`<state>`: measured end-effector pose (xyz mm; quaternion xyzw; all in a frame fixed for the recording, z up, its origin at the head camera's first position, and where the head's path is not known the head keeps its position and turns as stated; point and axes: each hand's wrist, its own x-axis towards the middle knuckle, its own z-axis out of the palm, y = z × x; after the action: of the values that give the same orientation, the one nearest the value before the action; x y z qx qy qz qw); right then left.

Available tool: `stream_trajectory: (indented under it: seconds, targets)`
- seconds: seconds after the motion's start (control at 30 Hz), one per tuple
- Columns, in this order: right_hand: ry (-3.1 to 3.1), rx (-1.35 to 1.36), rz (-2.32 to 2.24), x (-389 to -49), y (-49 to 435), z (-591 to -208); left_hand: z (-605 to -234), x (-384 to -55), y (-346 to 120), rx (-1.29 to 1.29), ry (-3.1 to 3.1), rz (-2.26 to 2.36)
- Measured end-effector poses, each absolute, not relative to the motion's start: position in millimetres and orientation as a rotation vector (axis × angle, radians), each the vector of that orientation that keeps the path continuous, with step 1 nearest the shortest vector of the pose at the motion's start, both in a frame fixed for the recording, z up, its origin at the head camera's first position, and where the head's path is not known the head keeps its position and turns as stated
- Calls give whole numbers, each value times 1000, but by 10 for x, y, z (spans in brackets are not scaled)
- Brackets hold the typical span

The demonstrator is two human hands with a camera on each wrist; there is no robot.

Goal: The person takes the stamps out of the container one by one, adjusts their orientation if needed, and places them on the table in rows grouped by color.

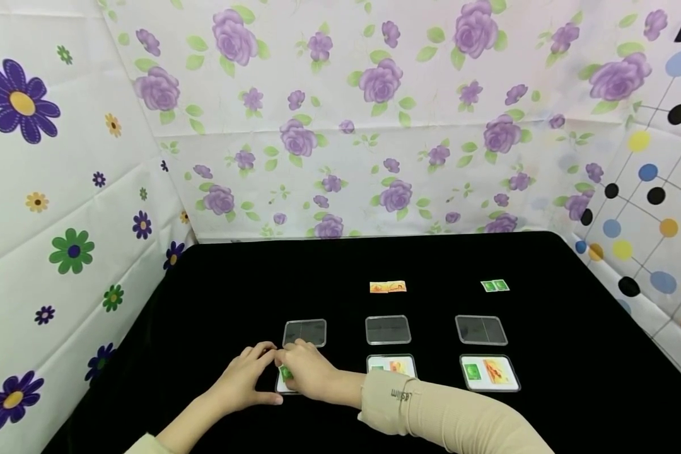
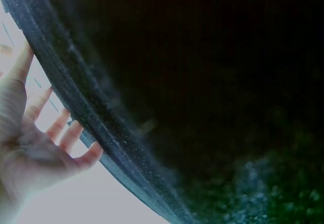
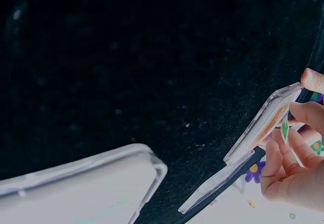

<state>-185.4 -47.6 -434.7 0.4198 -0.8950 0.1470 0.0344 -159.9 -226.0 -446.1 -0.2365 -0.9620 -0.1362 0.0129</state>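
The left hand [image 1: 243, 378] spreads beside a white rectangular plastic case [image 1: 281, 386]; over it, the right hand [image 1: 311, 372] pinches a rectangular green paper stamp [image 1: 285, 373].

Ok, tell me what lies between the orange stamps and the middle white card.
In the head view, a clear plastic piece lies between the orange stamps and white card.

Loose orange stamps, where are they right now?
In the head view, the loose orange stamps lie on the black table toward its far side, behind the middle clear lid and left of the loose green stamps.
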Motion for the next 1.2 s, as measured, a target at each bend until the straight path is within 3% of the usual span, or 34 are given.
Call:
stream_trajectory:
  seconds: [1.2]
  targets:
    - [-2846,1261,1103,-1875,-328,-4302,-4455,-1619,-2251,-717,-3025,-434]
